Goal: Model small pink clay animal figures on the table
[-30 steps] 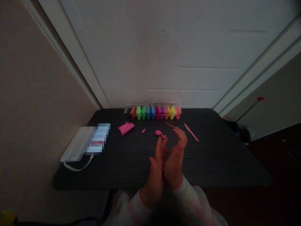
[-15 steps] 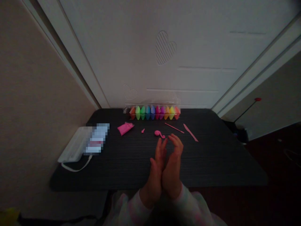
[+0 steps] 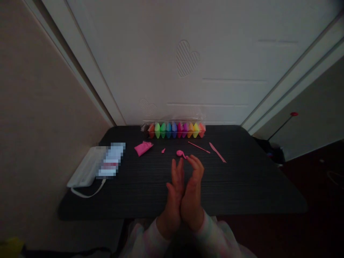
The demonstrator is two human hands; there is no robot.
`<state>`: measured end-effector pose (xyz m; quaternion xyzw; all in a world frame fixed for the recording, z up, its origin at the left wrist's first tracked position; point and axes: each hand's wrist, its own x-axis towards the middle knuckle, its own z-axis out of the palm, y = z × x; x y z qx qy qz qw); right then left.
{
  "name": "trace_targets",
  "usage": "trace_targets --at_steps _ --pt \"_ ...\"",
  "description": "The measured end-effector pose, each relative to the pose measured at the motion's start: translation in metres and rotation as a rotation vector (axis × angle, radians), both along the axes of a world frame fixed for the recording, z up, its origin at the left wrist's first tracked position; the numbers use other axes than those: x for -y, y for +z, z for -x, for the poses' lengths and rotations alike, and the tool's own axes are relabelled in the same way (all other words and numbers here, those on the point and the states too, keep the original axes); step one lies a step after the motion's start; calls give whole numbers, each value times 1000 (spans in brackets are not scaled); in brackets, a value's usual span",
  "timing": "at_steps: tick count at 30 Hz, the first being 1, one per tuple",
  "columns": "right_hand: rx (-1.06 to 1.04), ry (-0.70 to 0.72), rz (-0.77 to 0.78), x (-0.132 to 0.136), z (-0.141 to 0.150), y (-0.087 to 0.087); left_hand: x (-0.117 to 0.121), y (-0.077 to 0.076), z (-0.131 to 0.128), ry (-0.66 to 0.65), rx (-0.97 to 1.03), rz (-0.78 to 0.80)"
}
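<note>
My left hand [image 3: 173, 204] and my right hand [image 3: 192, 200] press palm to palm above the table's front part, fingers pointing away and tips apart. Whatever lies between the palms is hidden now; a trace of pink clay showed there a second ago. Just beyond the fingertips lies a pink clay shape [image 3: 179, 153], a coiled round with a curled tail. Left of it sits a small pink clay scrap [image 3: 163, 151]. A thin pink modelling stick [image 3: 199, 147] and a pink plastic knife [image 3: 217, 152] rest to the right.
A pink clay packet [image 3: 143, 148] lies left of the scrap. Along the back of the dark table [image 3: 242, 186] stands a clear pack of coloured clays [image 3: 174, 130]. A white case [image 3: 84, 166] with a strap and a blurred-out phone-like item [image 3: 111, 160] occupy the left side.
My pressed-together hands have shifted slightly left and rub against each other, the right one sliding nearer me, then back. The modelling stick, partly covered before, shows fully. Things on the table stay put.
</note>
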<state>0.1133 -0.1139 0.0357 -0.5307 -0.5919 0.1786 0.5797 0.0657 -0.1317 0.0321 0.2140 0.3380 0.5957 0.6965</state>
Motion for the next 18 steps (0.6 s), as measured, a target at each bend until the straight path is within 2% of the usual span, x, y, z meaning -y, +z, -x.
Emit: trace_targets --at_steps 2,4,8,10,13,16,18 --pt "7 -58 8 -6 -2 -2 0 3 -3 -23 85 7" --pt "-4 -111 17 -16 -5 -3 -1 6 -6 -14 206 96" --pt "-115 -178 20 -30 -15 -4 -14 13 -2 134 328 401" --pt "-193 -220 30 -32 -24 -4 -22 17 8 171 309 417" --pt "-267 -222 71 -31 -41 -6 -32 19 27 132 120 288" --pt "-280 -140 162 -28 -58 -14 -37 12 40 87 -247 122" --pt "-254 -101 220 -25 -64 -21 -38 4 43 -4 -497 11"
